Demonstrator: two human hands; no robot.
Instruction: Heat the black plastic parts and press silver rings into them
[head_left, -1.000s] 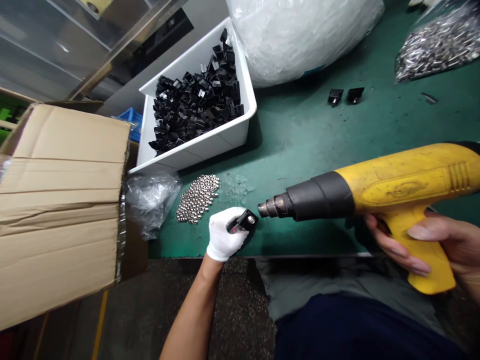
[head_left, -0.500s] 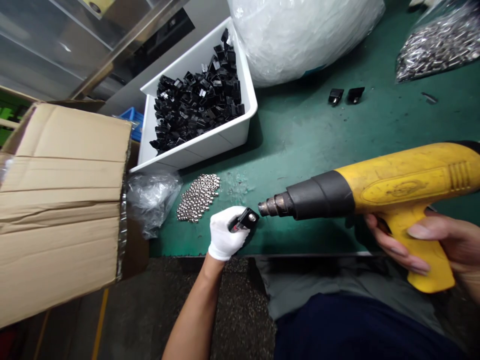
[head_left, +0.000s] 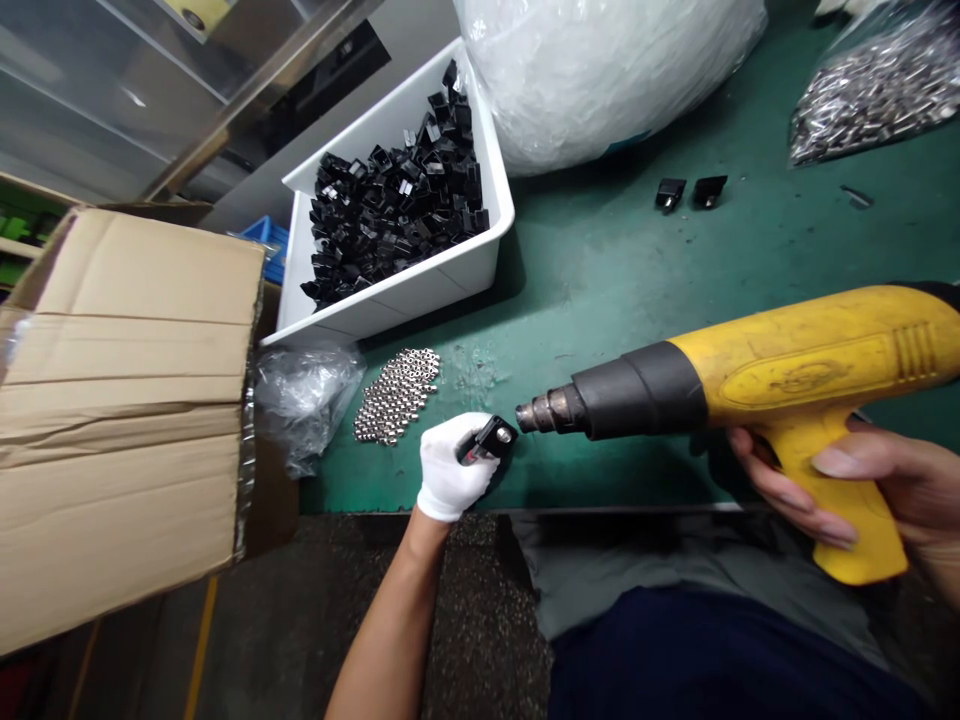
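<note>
My left hand (head_left: 451, 468), in a white glove, is closed around a small black plastic part (head_left: 498, 437) with a round silver metal insert at its end. A bit of red shows between the fingers; what it belongs to I cannot make out. Bare, my right hand (head_left: 847, 480) grips the handle of a yellow heat gun (head_left: 802, 350). The stepped metal nozzle points left and stops just short of the black part. To the left of the glove lies a flat cluster of small silver metal inserts (head_left: 397, 395) on the green bench.
A white bin (head_left: 427, 295) of black plastic parts stands behind. Two black parts (head_left: 670, 194) lie at the back, near a bag of metal pieces (head_left: 874, 95) and a large white plastic bag (head_left: 600, 80). Clear plastic (head_left: 304, 400) and a cardboard box (head_left: 127, 420) are at left.
Almost nothing differs. Both hands, the black part and the heat gun keep the same positions, with only a very slight shift of the view.
</note>
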